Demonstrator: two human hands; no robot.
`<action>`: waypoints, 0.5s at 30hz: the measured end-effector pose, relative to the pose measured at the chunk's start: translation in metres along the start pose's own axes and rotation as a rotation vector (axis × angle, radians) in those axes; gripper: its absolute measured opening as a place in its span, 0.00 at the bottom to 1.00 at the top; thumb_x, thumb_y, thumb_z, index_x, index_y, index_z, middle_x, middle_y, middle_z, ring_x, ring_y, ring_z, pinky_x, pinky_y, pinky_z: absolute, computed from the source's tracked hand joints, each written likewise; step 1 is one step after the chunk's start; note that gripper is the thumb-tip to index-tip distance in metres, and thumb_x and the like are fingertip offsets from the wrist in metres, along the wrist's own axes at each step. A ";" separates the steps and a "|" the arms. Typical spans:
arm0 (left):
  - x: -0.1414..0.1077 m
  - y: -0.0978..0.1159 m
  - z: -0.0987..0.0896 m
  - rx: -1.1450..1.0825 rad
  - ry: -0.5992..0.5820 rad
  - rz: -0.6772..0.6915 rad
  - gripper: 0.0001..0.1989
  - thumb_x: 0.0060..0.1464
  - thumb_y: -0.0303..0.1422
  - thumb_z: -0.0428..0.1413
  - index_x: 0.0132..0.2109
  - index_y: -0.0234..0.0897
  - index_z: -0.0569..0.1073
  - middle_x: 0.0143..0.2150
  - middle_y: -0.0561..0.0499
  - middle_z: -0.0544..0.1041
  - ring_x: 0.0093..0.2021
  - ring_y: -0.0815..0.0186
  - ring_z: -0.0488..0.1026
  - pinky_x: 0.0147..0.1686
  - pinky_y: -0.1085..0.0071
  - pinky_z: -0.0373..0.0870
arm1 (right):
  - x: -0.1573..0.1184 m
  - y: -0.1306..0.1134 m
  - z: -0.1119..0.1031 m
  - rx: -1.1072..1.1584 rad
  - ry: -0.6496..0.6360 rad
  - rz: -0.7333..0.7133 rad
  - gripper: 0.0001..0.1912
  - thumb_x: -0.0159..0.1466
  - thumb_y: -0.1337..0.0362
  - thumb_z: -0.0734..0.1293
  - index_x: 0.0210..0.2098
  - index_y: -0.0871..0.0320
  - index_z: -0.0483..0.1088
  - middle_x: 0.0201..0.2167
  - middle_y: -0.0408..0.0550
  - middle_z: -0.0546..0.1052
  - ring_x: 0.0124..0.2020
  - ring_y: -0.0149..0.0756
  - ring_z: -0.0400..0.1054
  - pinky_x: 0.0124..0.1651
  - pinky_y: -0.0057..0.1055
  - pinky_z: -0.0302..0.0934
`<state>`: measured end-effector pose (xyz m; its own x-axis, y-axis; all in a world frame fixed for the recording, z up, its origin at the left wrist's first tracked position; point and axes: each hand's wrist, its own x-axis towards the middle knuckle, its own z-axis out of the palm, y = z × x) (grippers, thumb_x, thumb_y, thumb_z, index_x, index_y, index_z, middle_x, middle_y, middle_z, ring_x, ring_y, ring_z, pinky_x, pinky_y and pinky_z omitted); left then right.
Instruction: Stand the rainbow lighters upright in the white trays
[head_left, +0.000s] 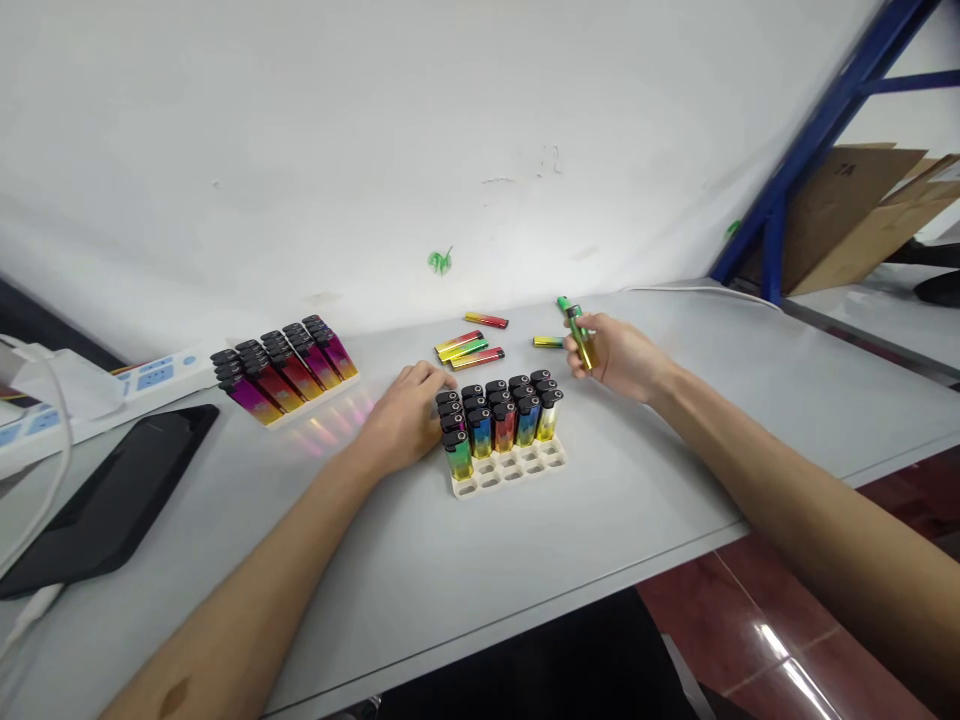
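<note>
My right hand (619, 355) is raised over the table on the right, its fingers closed round a green-and-yellow lighter (583, 343) with a dark top. Beside the front rack, my left hand (411, 415) curls against its left end, some fingertips hidden behind the lighters. This cream rack (510, 478) holds several upright lighters (504, 428) with black tops and shiny coloured bodies. In its front row, a green lighter (459, 456) stands at the left end, and the other front holes are bare.
Several loose lighters (478, 358) lie near the wall; others (548, 342) lie by my right hand. A second rack (315, 408) of purple-red lighters stands at left. Nearby are a black phone (112, 495) and power strip (161, 373). Cardboard boxes (862, 215) stand behind a blue frame (774, 240).
</note>
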<state>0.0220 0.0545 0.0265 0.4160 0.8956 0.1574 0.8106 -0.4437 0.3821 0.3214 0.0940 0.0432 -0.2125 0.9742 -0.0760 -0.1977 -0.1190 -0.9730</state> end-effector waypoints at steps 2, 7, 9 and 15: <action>0.000 0.000 0.000 0.001 0.001 0.002 0.17 0.48 0.24 0.54 0.47 0.41 0.71 0.50 0.45 0.71 0.54 0.52 0.67 0.54 0.56 0.68 | -0.001 0.005 0.007 -0.096 -0.048 0.039 0.09 0.64 0.57 0.67 0.35 0.55 0.65 0.22 0.36 0.62 0.17 0.24 0.48 0.18 0.24 0.43; -0.002 0.001 -0.001 -0.008 -0.002 0.003 0.18 0.48 0.23 0.53 0.47 0.41 0.72 0.50 0.45 0.71 0.54 0.53 0.67 0.53 0.56 0.69 | -0.002 0.012 0.015 -0.202 -0.147 0.048 0.26 0.64 0.38 0.63 0.32 0.56 0.68 0.19 0.35 0.57 0.15 0.24 0.42 0.19 0.26 0.35; -0.002 0.002 -0.001 -0.008 -0.002 0.002 0.18 0.48 0.23 0.53 0.47 0.40 0.72 0.50 0.45 0.71 0.53 0.53 0.67 0.53 0.56 0.69 | -0.002 0.012 0.016 -0.195 -0.164 0.052 0.30 0.64 0.35 0.60 0.27 0.56 0.65 0.18 0.37 0.59 0.15 0.24 0.43 0.19 0.27 0.36; -0.002 0.003 -0.002 -0.014 -0.007 -0.011 0.18 0.48 0.23 0.53 0.47 0.39 0.72 0.51 0.44 0.71 0.54 0.52 0.67 0.54 0.55 0.68 | 0.000 0.010 0.016 -0.135 -0.101 -0.005 0.29 0.66 0.38 0.59 0.29 0.58 0.67 0.18 0.38 0.57 0.18 0.26 0.47 0.19 0.26 0.44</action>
<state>0.0229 0.0515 0.0291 0.4099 0.9003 0.1465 0.8095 -0.4331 0.3964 0.3044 0.0898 0.0371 -0.3078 0.9499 -0.0551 -0.0700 -0.0803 -0.9943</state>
